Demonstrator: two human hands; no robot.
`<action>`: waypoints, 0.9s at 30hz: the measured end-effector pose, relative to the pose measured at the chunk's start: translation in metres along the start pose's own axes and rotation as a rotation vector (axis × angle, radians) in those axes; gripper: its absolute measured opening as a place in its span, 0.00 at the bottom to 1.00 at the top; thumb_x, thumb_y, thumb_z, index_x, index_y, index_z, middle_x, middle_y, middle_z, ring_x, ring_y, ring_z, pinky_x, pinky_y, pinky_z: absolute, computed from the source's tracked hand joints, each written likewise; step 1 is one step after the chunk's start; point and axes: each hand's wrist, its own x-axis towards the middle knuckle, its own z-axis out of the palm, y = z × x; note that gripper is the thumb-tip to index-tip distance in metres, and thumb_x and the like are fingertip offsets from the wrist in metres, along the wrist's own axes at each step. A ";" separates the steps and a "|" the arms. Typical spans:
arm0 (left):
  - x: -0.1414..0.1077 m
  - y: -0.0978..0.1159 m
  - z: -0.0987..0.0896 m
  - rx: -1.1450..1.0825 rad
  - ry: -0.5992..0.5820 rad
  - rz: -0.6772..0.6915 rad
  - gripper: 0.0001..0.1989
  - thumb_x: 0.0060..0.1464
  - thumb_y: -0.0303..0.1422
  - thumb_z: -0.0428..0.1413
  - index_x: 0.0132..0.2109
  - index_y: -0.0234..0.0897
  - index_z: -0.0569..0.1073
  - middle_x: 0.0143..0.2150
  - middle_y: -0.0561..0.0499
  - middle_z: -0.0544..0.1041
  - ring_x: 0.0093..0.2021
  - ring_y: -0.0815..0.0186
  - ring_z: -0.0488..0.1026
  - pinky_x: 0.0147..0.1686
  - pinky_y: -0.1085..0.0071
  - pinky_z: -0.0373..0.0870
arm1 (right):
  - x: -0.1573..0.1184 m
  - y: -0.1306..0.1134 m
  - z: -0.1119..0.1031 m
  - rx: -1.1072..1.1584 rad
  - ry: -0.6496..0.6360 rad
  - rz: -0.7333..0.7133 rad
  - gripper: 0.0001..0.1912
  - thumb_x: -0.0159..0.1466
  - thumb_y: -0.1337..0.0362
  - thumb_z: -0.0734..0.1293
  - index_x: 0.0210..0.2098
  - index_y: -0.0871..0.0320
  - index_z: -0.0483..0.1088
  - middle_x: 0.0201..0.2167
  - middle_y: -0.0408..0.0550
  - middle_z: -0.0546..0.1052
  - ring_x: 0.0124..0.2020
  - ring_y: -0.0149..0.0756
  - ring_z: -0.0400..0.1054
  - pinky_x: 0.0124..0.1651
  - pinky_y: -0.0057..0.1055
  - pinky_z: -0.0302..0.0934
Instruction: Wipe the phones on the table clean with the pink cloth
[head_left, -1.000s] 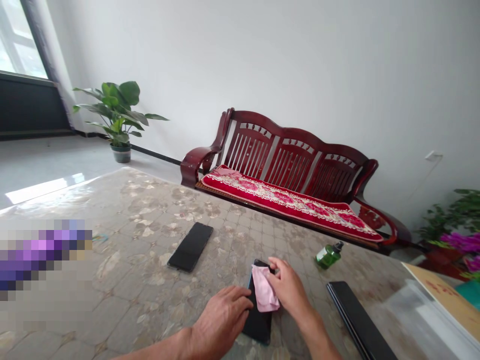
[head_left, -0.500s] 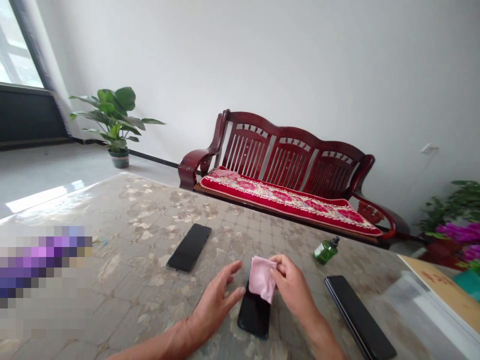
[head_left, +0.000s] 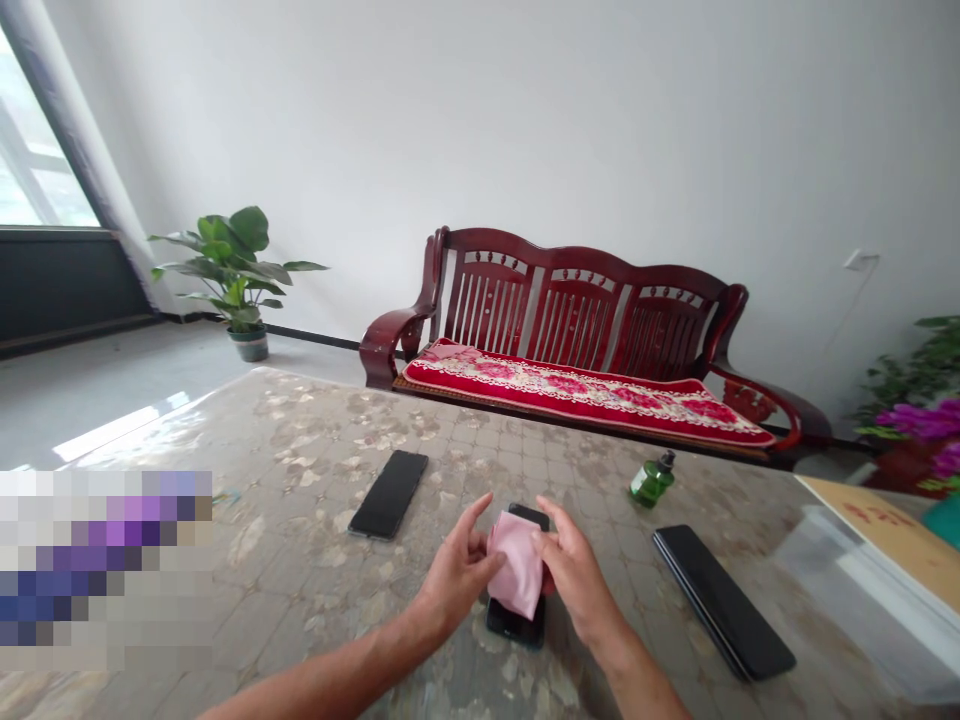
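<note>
A small pink cloth lies over the middle of a black smartphone, whose top and bottom ends show. My right hand pinches the cloth's right edge between thumb and fingers, its index finger stretched forward. At the left edge, my left hand has its thumb on the cloth and its other fingers curled beside it, index finger pointing up. Another dark smartphone rests flat to the left. On the right stands a green spray bottle with a black top.
A black, thick, phone-like stack lies on the right of the patterned tabletop. Beyond it is a clear plastic box with a tan cover. A blurred, pixelated patch covers the left side. A red-cushioned wooden bench stands behind.
My left hand has moved right to touch the cloth, which it was apart from before. The cloth has shifted down over the phone, uncovering its top end. The camera view has tilted slightly.
</note>
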 end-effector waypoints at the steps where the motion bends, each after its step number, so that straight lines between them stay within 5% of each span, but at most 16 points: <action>1: -0.001 0.002 0.000 0.015 0.005 0.003 0.44 0.50 0.42 0.60 0.68 0.33 0.50 0.28 0.58 0.67 0.27 0.69 0.66 0.29 0.74 0.62 | 0.000 0.002 0.000 0.008 0.011 0.001 0.39 0.57 0.47 0.67 0.62 0.58 0.57 0.23 0.40 0.71 0.21 0.33 0.64 0.19 0.25 0.53; 12: -0.014 0.011 0.002 0.285 -0.029 0.121 0.26 0.53 0.35 0.55 0.60 0.35 0.70 0.28 0.56 0.69 0.26 0.71 0.63 0.28 0.76 0.61 | -0.009 0.016 0.004 0.142 0.100 0.068 0.25 0.57 0.56 0.66 0.52 0.57 0.63 0.18 0.35 0.66 0.18 0.31 0.60 0.20 0.24 0.50; 16: -0.011 0.012 -0.001 0.395 -0.060 0.152 0.17 0.50 0.32 0.54 0.46 0.36 0.79 0.34 0.51 0.76 0.32 0.66 0.69 0.34 0.74 0.66 | -0.012 0.014 0.004 0.181 0.136 0.035 0.25 0.55 0.55 0.68 0.50 0.57 0.64 0.19 0.36 0.68 0.20 0.32 0.63 0.22 0.25 0.53; 23: -0.003 0.013 0.002 0.504 0.002 0.040 0.21 0.46 0.30 0.54 0.48 0.33 0.78 0.32 0.51 0.77 0.30 0.66 0.70 0.31 0.73 0.67 | -0.018 0.015 -0.003 0.252 0.117 -0.010 0.25 0.57 0.48 0.69 0.48 0.55 0.68 0.26 0.41 0.75 0.26 0.34 0.67 0.26 0.26 0.58; 27: 0.002 0.013 0.004 0.541 0.032 0.004 0.16 0.47 0.30 0.53 0.43 0.34 0.78 0.31 0.52 0.77 0.30 0.65 0.72 0.32 0.73 0.66 | -0.019 0.013 -0.004 0.282 0.022 -0.043 0.23 0.57 0.50 0.70 0.45 0.59 0.71 0.38 0.49 0.79 0.38 0.41 0.72 0.40 0.33 0.65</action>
